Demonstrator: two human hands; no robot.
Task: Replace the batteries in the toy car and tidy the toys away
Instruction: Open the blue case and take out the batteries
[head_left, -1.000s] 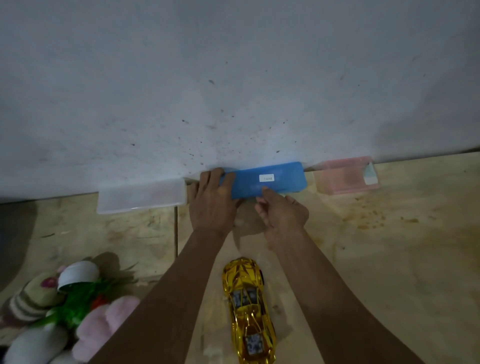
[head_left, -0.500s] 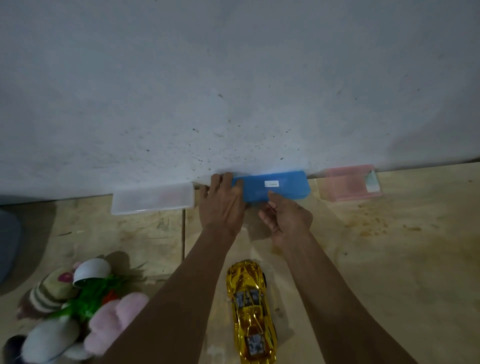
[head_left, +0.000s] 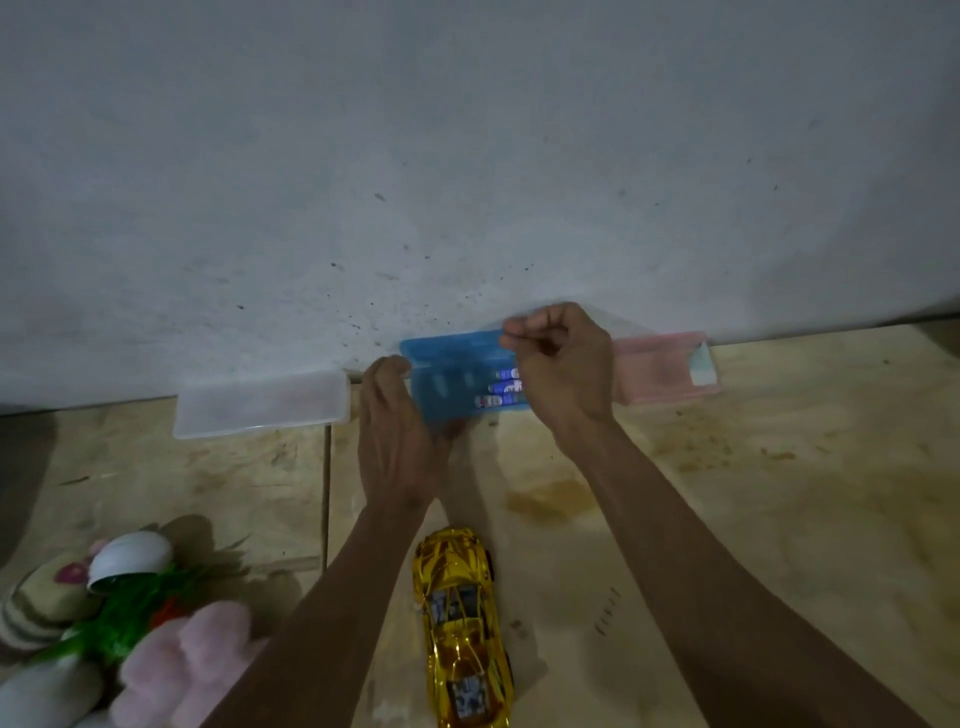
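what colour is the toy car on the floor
Shiny metallic gold toy car, seen clearly in the head view.

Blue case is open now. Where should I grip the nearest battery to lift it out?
Take the nearest battery by its left end, fingers coming straight down from above. It lies flat, lengthwise in the blue case, with another battery close behind it, and the right hand covers its right end. The left hand steadies the case's left edge.
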